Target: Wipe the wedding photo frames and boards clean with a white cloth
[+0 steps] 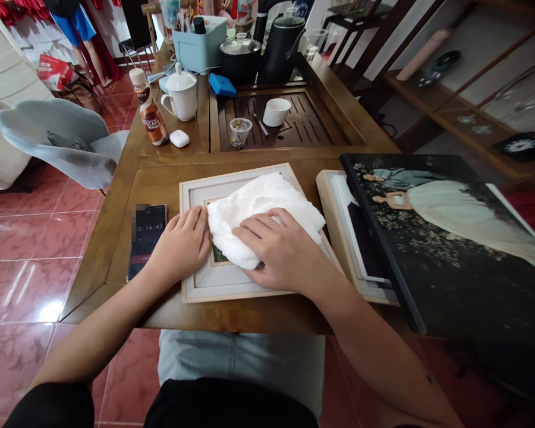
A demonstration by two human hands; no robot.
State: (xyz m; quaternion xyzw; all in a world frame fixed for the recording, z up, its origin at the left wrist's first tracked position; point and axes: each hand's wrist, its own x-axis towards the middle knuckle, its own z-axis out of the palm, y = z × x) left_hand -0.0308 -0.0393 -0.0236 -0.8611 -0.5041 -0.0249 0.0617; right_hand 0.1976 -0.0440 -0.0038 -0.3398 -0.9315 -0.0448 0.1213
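Observation:
A picture frame (191, 293) with a pale wooden edge and a light grey inner border lies flat on the wooden table. A bunched white cloth (267, 193) covers most of its middle, and only a strip of the picture shows beside it. My right hand (276, 246) is curled over the cloth, gripping it against the frame; its thumb is near the lower border. On the left border rests my left hand (185, 241), fingers stretched out and lying flat, their tips by the cloth's edge. A phone (148, 238) showing a timer lies left of that hand.
Right of the frame, a large photo panel (455, 238) overlaps another frame (334, 196). Beyond lie a tea tray (294, 137) with a white cup (276, 112), a lidded mug (181, 92), a coffee bottle (149, 113) and a black kettle (280, 50). A chair (57, 131) stands left.

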